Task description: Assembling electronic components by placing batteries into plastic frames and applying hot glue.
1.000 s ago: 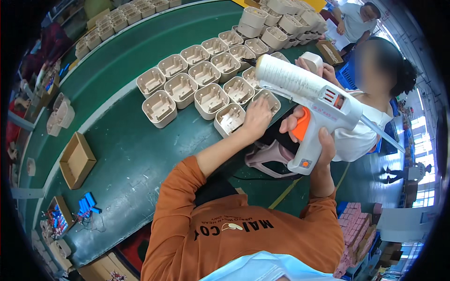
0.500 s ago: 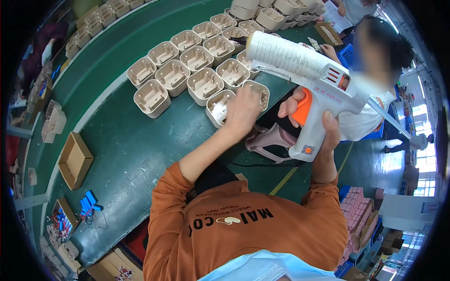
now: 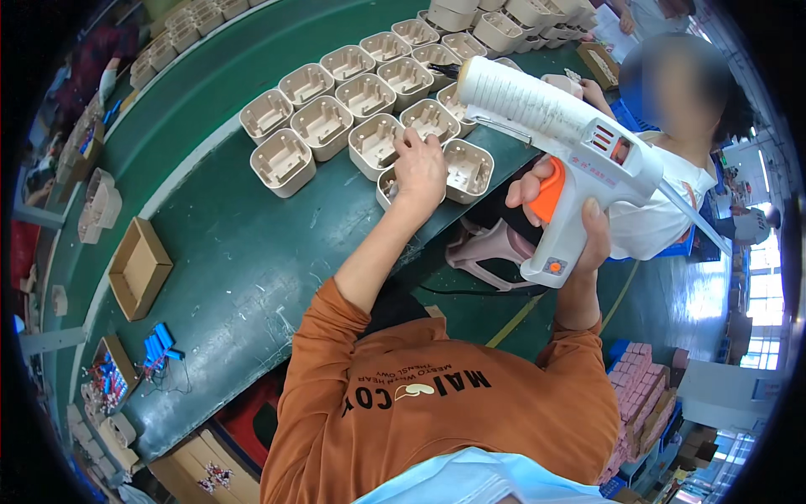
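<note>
My right hand (image 3: 594,239) grips a grey-and-white hot glue gun (image 3: 579,143), its fingers around the orange trigger. The dark nozzle points up and left over the housings, and a glue stick (image 3: 693,214) sticks out of the back. My left hand (image 3: 420,168) is over a near beige plastic housing (image 3: 384,186), hiding most of it. Its fingers are bent downward and their tips are hidden, so what they hold cannot be made out. Beside it on the right is another open housing (image 3: 468,170) with something pale inside. A further housing (image 3: 374,147) adjoins the fingers on the left.
Several more open housings (image 3: 283,164) stand in rows on the green table (image 3: 243,252). To the left are a cardboard tray (image 3: 140,269) and blue cylindrical cells with wires (image 3: 161,344). A co-worker in white (image 3: 672,168) sits at the right, near a pink stool (image 3: 491,256).
My left hand has moved left, from between the two nearest housings to over the left one. The glue gun stays in my right hand, nearly still. The view has shifted slightly.
</note>
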A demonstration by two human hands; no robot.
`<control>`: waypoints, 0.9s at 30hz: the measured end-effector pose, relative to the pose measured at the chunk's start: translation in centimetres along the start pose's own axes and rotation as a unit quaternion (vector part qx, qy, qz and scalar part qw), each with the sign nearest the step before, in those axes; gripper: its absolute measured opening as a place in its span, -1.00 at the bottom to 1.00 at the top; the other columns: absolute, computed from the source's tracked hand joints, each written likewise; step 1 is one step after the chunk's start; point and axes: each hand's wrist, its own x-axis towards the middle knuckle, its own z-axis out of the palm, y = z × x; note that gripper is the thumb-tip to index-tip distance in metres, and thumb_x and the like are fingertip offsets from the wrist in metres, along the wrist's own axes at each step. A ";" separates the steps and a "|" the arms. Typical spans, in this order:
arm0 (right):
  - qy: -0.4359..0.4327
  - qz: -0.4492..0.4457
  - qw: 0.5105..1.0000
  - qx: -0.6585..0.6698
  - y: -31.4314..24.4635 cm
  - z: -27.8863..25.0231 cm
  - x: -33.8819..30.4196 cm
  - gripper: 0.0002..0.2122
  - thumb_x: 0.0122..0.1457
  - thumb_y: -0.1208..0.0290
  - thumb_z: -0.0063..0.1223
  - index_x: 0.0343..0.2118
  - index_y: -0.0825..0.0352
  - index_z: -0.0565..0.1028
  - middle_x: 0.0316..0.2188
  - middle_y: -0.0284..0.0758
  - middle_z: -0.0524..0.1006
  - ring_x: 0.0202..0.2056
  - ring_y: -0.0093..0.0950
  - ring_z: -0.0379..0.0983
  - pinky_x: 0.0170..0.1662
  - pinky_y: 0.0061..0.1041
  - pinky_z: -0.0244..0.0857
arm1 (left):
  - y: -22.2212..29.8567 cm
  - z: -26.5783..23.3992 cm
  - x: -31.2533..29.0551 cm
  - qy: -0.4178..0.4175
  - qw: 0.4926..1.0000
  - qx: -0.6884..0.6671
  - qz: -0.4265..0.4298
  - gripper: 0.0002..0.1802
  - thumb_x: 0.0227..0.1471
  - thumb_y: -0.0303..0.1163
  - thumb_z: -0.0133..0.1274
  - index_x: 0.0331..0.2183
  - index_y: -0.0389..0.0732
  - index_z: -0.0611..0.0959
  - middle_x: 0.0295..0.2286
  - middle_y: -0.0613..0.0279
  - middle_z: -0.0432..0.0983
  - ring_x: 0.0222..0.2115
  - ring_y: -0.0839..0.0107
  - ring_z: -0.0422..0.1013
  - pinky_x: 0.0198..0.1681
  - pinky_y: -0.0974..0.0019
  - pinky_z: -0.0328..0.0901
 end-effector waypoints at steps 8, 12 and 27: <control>-0.003 0.003 1.000 -0.012 0.3 1.0 0.0 -0.42 0.11 0.03 -0.09 -0.08 0.57 0.34 -0.34 -0.07 0.45 -0.28 -0.24 0.42 -0.21 -0.39 0.27 | -2.4 -4.4 -6.4 0.008 0.993 -0.080 0.090 -0.61 -0.21 -0.41 0.23 -0.26 -0.33 0.54 -0.17 -0.21 0.30 -0.21 -0.12 0.34 -0.23 0.00 0.41; 0.005 0.011 1.000 -0.019 0.3 2.9 -0.6 -0.37 0.12 -0.03 -0.14 -0.05 0.58 0.30 -0.36 -0.12 0.39 -0.31 -0.30 0.34 -0.32 -0.55 0.15 | -5.5 -9.5 -12.4 0.003 0.992 -0.095 0.085 -0.62 -0.22 -0.44 0.23 -0.28 -0.34 0.54 -0.18 -0.18 0.28 -0.19 -0.09 0.32 -0.24 0.02 0.42; -0.163 0.082 0.983 0.028 -1.4 14.9 -2.6 -0.38 0.06 -0.03 0.00 -0.08 0.56 0.38 -0.38 -0.11 0.47 -0.41 -0.33 0.40 -0.16 -0.25 0.31 | -15.5 -22.7 -28.5 0.185 0.979 -0.036 -0.083 -0.57 -0.16 -0.38 0.28 -0.17 -0.22 0.59 -0.18 0.11 0.43 -0.20 0.13 0.41 -0.20 0.16 0.35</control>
